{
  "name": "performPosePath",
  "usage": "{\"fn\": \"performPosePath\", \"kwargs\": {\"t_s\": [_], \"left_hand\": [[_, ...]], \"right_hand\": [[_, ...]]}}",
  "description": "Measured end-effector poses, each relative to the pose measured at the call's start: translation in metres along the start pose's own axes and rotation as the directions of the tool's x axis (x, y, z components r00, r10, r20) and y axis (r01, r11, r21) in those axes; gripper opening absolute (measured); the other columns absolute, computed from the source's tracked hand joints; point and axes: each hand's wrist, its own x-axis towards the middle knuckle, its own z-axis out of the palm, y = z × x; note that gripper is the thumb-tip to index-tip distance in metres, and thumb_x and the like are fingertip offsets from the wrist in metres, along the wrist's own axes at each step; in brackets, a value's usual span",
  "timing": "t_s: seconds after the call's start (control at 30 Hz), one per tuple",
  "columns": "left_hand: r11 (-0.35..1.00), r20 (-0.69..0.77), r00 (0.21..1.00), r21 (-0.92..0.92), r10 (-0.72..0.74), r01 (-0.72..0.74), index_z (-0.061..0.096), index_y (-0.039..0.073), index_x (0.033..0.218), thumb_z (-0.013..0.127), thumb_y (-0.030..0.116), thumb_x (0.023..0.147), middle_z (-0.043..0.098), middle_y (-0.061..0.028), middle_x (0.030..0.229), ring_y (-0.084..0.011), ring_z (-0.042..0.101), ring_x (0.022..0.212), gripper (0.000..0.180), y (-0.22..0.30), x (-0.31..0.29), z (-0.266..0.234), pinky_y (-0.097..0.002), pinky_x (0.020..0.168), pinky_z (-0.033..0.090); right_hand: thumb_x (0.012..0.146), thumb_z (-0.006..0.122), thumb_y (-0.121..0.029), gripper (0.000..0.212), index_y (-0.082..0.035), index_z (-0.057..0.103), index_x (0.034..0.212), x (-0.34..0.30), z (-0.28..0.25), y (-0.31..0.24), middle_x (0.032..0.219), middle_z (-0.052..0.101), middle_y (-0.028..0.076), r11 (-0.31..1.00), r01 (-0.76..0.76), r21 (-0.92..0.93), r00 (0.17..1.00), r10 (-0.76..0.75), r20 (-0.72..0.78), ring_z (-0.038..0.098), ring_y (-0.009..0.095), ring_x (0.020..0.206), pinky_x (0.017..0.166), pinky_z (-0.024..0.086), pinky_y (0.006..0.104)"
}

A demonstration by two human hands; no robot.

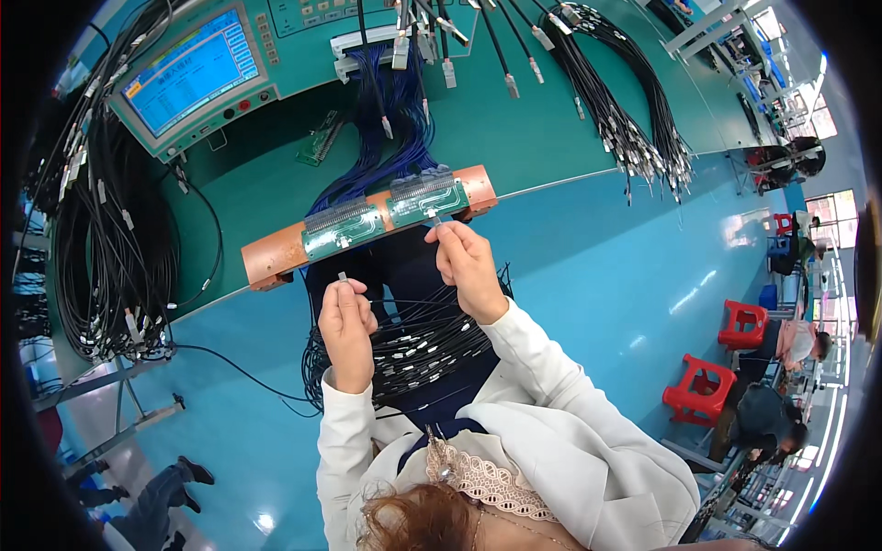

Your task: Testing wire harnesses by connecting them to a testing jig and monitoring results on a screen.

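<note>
My left hand [345,317] pinches a thin black cable just behind its small silver connector [342,275], tip up, a little below the left green circuit board [342,230]. My right hand [467,262] holds the cable's other silver connector [434,219] right at the front edge of the right green circuit board [425,199]. Both boards sit on an orange-brown fixture bar [276,255] at the bench edge. A bundle of black cables with silver ends [413,344] lies in my lap beneath both hands.
A tester with a blue screen [191,73] stands on the green bench at the back left. Blue wires [386,138] run from it to the boards. Black cable bundles hang at the left [110,266] and upper right [634,138]. Red stools [703,390] and seated people are at the right.
</note>
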Motion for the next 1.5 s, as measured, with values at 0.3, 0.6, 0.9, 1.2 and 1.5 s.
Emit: {"fn": "performPosePath", "kwargs": {"t_s": [0.3,0.6,0.9,1.2,1.5], "left_hand": [[0.981,0.016,0.995,-0.168,-0.094,0.095,0.048,0.005,0.09,0.036,0.023,0.101,0.035,0.0042,0.061,-0.0028,0.024,0.048,0.024,0.0,0.01,0.005,-0.0191,0.043,0.022],[0.93,0.09,0.989,-0.339,-0.118,0.142,0.05,0.003,0.095,0.038,0.022,0.1,0.037,0.0025,0.063,-0.0045,0.028,0.05,0.023,0.0,0.019,0.01,-0.02,0.045,0.025],[0.927,0.1,0.988,-0.347,-0.116,0.144,0.049,0.003,0.095,0.036,0.021,0.101,0.037,0.0026,0.063,-0.0043,0.026,0.048,0.023,0.001,0.028,0.005,-0.0203,0.044,0.023],[0.93,0.025,0.985,-0.327,-0.172,0.171,0.05,0.001,0.092,0.039,0.019,0.1,0.036,0.0036,0.06,-0.0038,0.025,0.046,0.022,0.01,0.03,0.014,-0.0207,0.042,0.022],[0.958,-0.154,0.979,-0.273,-0.133,0.087,0.052,0.001,0.089,0.041,0.017,0.099,0.037,0.0039,0.059,-0.0035,0.029,0.046,0.022,0.012,0.035,0.022,-0.0205,0.041,0.025]], "right_hand": [[0.098,0.042,-0.021,0.024,-0.002,0.054,0.09,0.005,0.006,-0.003,0.051,0.038,-0.004,0.991,-0.101,0.086,0.995,0.099,0.016,0.028,0.003,0.041,0.038,0.02,0.0201],[0.097,0.042,-0.017,0.019,-0.002,0.052,0.091,0.004,0.015,-0.01,0.052,0.041,-0.001,0.984,-0.119,0.133,0.991,0.127,-0.051,0.027,0.004,0.041,0.038,0.02,0.0197],[0.097,0.043,-0.018,0.019,-0.003,0.052,0.09,0.004,0.018,-0.008,0.051,0.041,-0.002,0.981,-0.138,0.133,0.989,0.143,-0.035,0.026,0.004,0.041,0.038,0.019,0.0199],[0.097,0.043,-0.017,0.019,-0.003,0.053,0.09,0.004,0.016,-0.01,0.052,0.042,-0.002,0.982,-0.135,0.132,0.989,0.143,-0.048,0.027,0.003,0.042,0.038,0.019,0.0194],[0.096,0.046,-0.018,0.02,-0.001,0.055,0.09,0.01,0.022,-0.004,0.058,0.05,0.001,0.973,-0.104,0.207,0.991,0.118,-0.059,0.031,0.004,0.043,0.039,0.022,0.0189]]}}
